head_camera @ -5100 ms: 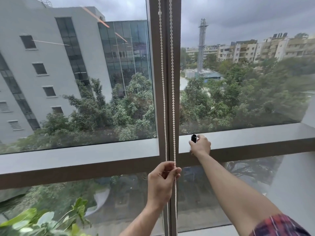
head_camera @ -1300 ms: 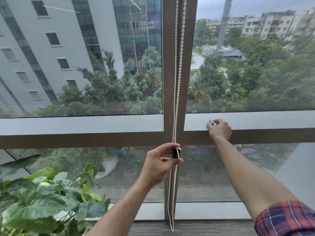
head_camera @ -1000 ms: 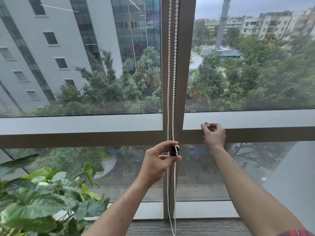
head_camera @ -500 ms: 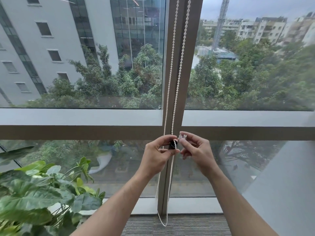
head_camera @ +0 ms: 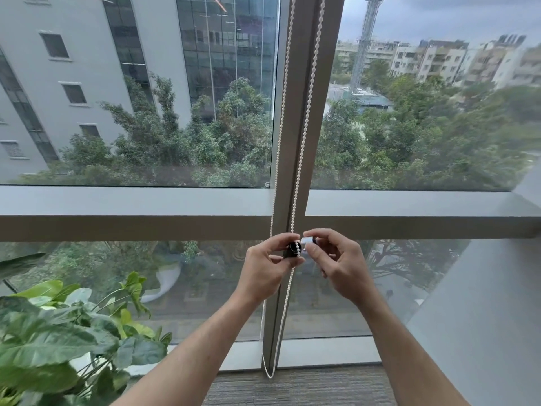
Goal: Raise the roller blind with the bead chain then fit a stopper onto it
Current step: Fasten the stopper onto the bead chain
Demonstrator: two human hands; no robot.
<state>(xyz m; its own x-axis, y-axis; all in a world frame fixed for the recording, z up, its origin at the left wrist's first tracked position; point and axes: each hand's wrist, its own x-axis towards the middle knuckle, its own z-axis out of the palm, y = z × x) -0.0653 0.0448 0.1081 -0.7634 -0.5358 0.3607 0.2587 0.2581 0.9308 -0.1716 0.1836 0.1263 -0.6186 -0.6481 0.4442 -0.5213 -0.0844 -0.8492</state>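
Observation:
A white bead chain (head_camera: 304, 124) hangs as a loop down the window's centre post (head_camera: 295, 159), its bottom bend near the floor. My left hand (head_camera: 265, 269) pinches the right strand of the chain against a black stopper piece (head_camera: 292, 249). My right hand (head_camera: 336, 263) holds a small pale stopper piece (head_camera: 308, 240) between thumb and forefinger, right beside the black one at the chain. The roller blind itself is out of view above.
A horizontal window rail with a grey ledge (head_camera: 131, 212) runs just above my hands. A leafy potted plant (head_camera: 61, 335) fills the lower left. Grey carpet (head_camera: 295, 388) lies below the window, and a pale wall (head_camera: 483, 317) stands at the right.
My right hand picked a small pale piece off the right ledge and brought it left to the chain. My left hand has kept the black piece pinched on the chain.

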